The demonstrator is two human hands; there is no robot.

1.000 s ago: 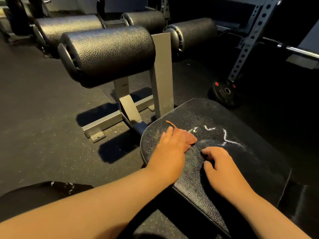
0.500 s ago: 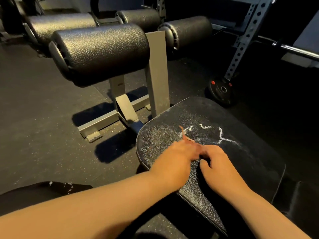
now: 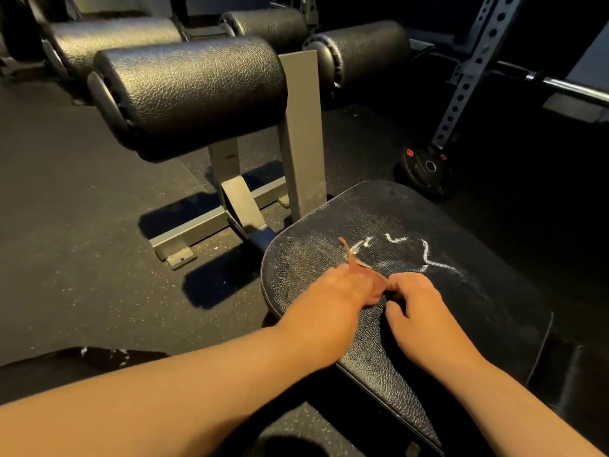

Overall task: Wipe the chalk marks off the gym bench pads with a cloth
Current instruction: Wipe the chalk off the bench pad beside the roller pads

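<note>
A black weight plate (image 3: 428, 169) (red tags on its face) sits by the foot of a perforated rack upright (image 3: 474, 70); a barbell (image 3: 573, 89) crosses behind, over speckled rubber floor (image 3: 82, 225).

This is a gym. There are big round black pads (image 3: 191, 94), a black bench pad (image 3: 461, 308), a weight plate (image 3: 428, 169) on the dark rubber floor (image 3: 82, 225), a rack with holes (image 3: 474, 70) and a barbell (image 3: 573, 89).
</note>
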